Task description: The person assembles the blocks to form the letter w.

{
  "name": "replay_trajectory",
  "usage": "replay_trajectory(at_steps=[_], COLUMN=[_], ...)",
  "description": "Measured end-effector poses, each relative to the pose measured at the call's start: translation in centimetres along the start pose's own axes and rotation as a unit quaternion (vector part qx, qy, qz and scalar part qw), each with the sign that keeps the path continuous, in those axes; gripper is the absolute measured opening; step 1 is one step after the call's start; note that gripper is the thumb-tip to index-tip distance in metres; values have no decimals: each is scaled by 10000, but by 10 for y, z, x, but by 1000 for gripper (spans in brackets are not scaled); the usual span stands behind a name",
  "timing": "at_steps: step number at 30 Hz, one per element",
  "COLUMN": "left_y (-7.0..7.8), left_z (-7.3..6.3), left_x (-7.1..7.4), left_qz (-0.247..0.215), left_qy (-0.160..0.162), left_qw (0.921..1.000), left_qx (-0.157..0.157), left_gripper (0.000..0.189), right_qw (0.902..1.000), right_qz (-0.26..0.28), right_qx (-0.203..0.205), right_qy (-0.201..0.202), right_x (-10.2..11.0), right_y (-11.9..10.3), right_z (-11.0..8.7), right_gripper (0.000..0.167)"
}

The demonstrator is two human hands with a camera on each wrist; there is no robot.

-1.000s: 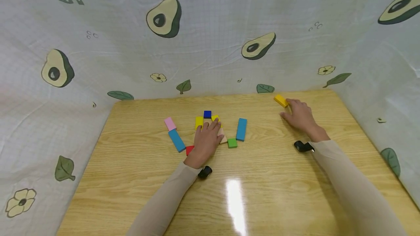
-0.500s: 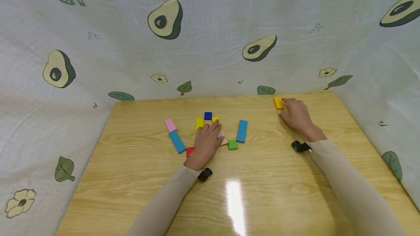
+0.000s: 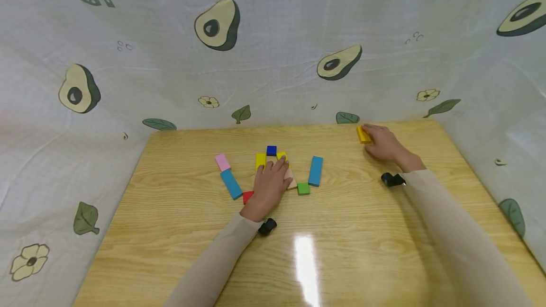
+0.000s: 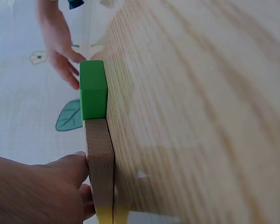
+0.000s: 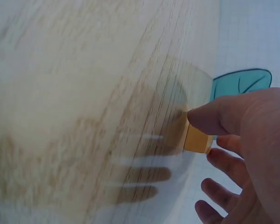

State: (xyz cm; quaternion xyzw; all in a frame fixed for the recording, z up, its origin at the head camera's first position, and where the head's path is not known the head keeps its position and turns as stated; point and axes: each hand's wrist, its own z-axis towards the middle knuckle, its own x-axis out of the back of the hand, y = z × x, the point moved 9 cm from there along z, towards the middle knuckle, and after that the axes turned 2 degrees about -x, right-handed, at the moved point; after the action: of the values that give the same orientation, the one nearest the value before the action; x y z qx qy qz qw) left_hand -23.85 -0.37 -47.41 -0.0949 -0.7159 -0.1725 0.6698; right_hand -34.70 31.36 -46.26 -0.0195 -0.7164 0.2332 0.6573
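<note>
My left hand rests with fingers spread over the plain wooden blocks in the middle of the arrangement, hiding part of them. Two yellow blocks show around its fingertips. In the left wrist view its thumb touches the side of a plain wooden block, which stands against a green block. Far back on the right, my right hand pinches an orange-yellow block by one end. The right wrist view has the thumb on one side of that block and the index finger on the other.
Around the left hand lie a dark blue block, a pink block, two light blue blocks and a red block. Behind the wooden table hangs an avocado-print cloth.
The orange-yellow block first turned under the right fingertips. Since then the right hand has moved further over it, and thumb and finger now pinch it. The left hand stays in place.
</note>
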Motion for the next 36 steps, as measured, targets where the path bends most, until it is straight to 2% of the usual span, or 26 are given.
replay_trajectory(at_steps=[10, 19, 25, 36], left_y=[2, 2, 1, 2], left_z=[-3, -3, -3, -2], left_x=[3, 3, 2, 2], left_qz=[45, 50, 33, 84], left_qy=[64, -7, 87, 143], left_qw=[10000, 10000, 10000, 9999], left_qx=[-27, 23, -13, -46], left_gripper=[55, 56, 55, 55], right_qw=[9993, 9983, 9982, 9981], right_qz=[-203, -223, -135, -127], right_qx=[157, 235, 290, 474], right_qy=[281, 475, 509, 361], right_x=[3, 1, -1, -17], right_y=[-10, -20, -44, -93], right_z=[-4, -9, -14, -10], right_gripper=[61, 57, 59, 58])
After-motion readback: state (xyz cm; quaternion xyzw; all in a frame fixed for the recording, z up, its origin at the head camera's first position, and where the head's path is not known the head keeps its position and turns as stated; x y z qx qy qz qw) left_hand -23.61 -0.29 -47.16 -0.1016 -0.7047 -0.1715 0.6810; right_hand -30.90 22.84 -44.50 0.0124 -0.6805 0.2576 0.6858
